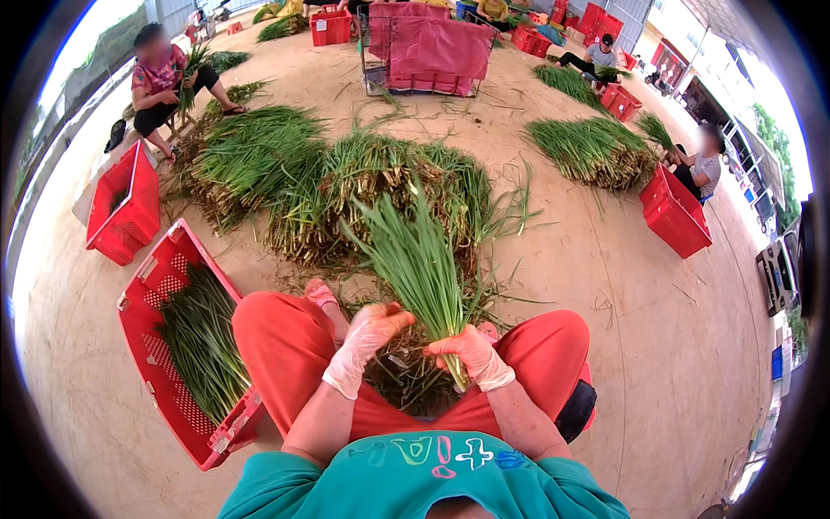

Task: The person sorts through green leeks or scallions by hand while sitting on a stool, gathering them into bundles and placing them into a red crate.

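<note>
My right hand (471, 356), in a pale glove with orange at the fingers, is wrapped round the pale stems of a bunch of chive-like greens (418, 259). The long flat leaves fan upward and away from me, and the cut ends stick out below the fist. My left hand (370, 339), gloved the same way, is beside the stems with fingers curled together; whatever may be between them is hidden. Between my knees lies a litter of trimmed leaves (402, 381). Just beyond my feet is a large heap of the same greens (372, 177).
At my left, a red crate (149, 346) holds laid-in greens. Another red crate (130, 203) stands beyond it, near a seated person (160, 82). More heaps (592, 151), a red crate (679, 212) and a seated person (705, 164) are at right. A cloth-draped wire cart (432, 52) stands ahead.
</note>
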`<control>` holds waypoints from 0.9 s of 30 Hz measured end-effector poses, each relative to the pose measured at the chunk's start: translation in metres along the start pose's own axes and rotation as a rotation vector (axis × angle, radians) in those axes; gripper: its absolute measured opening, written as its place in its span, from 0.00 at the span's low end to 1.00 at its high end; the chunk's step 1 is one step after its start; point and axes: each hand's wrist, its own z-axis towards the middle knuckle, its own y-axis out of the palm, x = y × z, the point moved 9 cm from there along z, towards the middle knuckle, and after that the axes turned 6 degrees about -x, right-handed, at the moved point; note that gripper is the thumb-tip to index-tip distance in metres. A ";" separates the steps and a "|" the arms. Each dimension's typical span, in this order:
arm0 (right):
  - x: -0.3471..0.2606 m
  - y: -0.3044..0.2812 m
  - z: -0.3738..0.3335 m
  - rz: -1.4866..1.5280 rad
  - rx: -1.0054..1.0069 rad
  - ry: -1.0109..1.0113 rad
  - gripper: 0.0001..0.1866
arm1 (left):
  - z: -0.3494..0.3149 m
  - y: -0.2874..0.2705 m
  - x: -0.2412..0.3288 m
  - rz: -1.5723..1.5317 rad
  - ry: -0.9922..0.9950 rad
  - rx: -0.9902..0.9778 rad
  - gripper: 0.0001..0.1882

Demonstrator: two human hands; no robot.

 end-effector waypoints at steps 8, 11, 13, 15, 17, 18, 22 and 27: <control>0.005 0.003 -0.001 -0.384 0.085 -0.022 0.18 | 0.005 -0.025 0.077 0.371 0.429 0.429 0.14; -0.007 0.020 -0.003 -0.377 0.064 -0.007 0.20 | 0.031 -0.037 0.061 0.414 0.477 0.449 0.12; -0.011 0.014 -0.007 -0.361 0.098 0.007 0.18 | 0.032 -0.055 0.056 0.194 0.263 0.420 0.11; -0.007 -0.003 -0.006 -0.348 0.136 0.013 0.16 | 0.033 -0.068 0.043 -0.356 0.148 0.238 0.06; -0.002 -0.017 -0.002 -0.291 0.165 0.002 0.14 | 0.005 -0.087 0.065 -0.737 0.305 0.239 0.05; -0.001 -0.019 0.000 -0.262 0.172 -0.003 0.13 | -0.001 -0.097 0.057 -0.883 0.328 0.249 0.05; -0.006 -0.026 0.010 -0.267 0.205 -0.188 0.11 | 0.009 -0.075 -0.010 -0.154 0.015 0.157 0.18; -0.010 -0.028 0.014 -1.430 0.453 -0.479 0.20 | 0.003 0.081 0.011 -0.449 -0.002 -0.404 0.25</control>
